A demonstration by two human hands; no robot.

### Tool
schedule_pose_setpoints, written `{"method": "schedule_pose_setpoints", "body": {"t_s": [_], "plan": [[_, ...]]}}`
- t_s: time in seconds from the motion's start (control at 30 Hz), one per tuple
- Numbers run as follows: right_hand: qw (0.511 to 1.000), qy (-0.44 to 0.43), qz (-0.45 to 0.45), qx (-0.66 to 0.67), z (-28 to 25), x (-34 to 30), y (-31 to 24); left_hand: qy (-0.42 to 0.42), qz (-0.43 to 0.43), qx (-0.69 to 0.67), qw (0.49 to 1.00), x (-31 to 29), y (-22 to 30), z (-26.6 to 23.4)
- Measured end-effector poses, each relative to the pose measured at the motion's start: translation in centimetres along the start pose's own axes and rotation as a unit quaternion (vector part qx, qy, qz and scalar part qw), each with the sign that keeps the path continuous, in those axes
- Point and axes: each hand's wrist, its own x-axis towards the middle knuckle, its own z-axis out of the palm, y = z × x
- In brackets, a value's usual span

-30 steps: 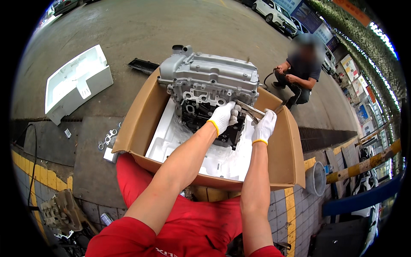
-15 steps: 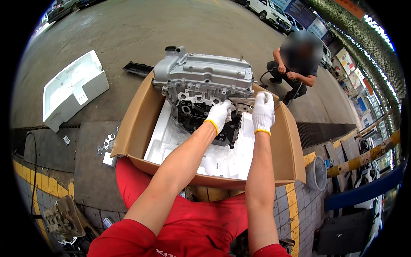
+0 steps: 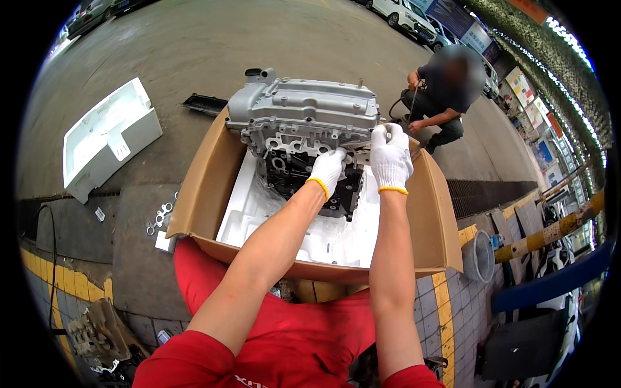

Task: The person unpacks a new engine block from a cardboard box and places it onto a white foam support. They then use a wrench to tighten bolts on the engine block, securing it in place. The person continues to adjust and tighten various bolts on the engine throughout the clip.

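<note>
Silver engine [image 3: 304, 107] just beyond the left grip [image 3: 328, 169]

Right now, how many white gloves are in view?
2: one on the left hand, in front of the engine; one on the right hand, by the engine's right end.

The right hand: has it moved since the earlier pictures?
Yes. Judged against the engine, the right hand has moved upward in the picture.

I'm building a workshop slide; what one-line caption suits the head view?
White-gloved left hand and right hand at a grey-topped engine in an open cardboard box.
</note>
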Motion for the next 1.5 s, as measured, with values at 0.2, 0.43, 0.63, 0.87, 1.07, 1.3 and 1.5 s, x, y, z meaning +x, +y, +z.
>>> {"method": "schedule_pose_setpoints", "body": {"t_s": [0.2,0.43,0.63,0.87,1.07,1.3,1.5], "plan": [[0.971,0.084,0.066,0.212,3.8,1.1,8.6,0.012,-0.005,0.012,1.0,-0.7,0.4,1.0],[0.97,0.064,0.118,0.204,2.9,-0.4,8.1,0.015,0.002,0.009,1.0,-1.1,0.5,1.3],[1.0,0.017,0.002,0.005,0.6,0.0,1.1,0.004,0.013,0.006,1.0,-0.4,0.3,0.3],[0.94,0.09,0.142,0.296,4.9,0.6,10.9,0.016,0.013,0.024,1.0,-0.7,0.4,1.3],[0.993,0.083,0.033,0.076,1.7,-0.9,3.4,0.002,0.01,0.019,1.0,0.4,-0.2,-0.3],[0.991,0.106,0.014,0.081,2.2,0.0,4.0,0.018,0.019,0.011,1.0,-0.5,0.6,0.8],[0.923,0.063,0.201,0.321,5.3,-0.4,11.5,0.032,0.028,0.047,0.998,-0.5,0.4,1.0]]}}
